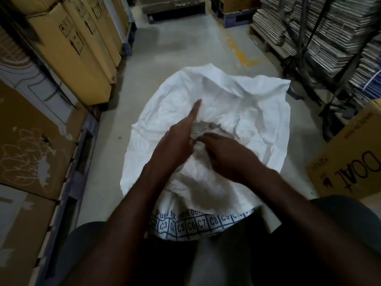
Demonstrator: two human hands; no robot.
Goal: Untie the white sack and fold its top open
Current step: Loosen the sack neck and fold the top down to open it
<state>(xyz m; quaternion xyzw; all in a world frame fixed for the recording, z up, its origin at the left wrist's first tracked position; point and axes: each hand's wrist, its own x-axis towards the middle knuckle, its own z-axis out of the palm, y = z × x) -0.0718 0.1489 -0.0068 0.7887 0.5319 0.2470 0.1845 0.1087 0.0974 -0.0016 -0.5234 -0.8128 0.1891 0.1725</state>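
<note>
Both hands met at the grey tie point(206, 129), left hand point(177, 145) pinched on it with forefinger stretched out, right hand point(228, 155) clenched on it, white sack point(237, 104) spread beneath them, cardboard boxes point(78, 48) stacked leftward.

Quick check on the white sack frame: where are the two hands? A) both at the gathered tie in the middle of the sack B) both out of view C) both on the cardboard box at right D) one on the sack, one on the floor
A: the left hand and right hand meet at the greyish bunched tie in the centre of the white sack, the left forefinger sticking out.
</note>
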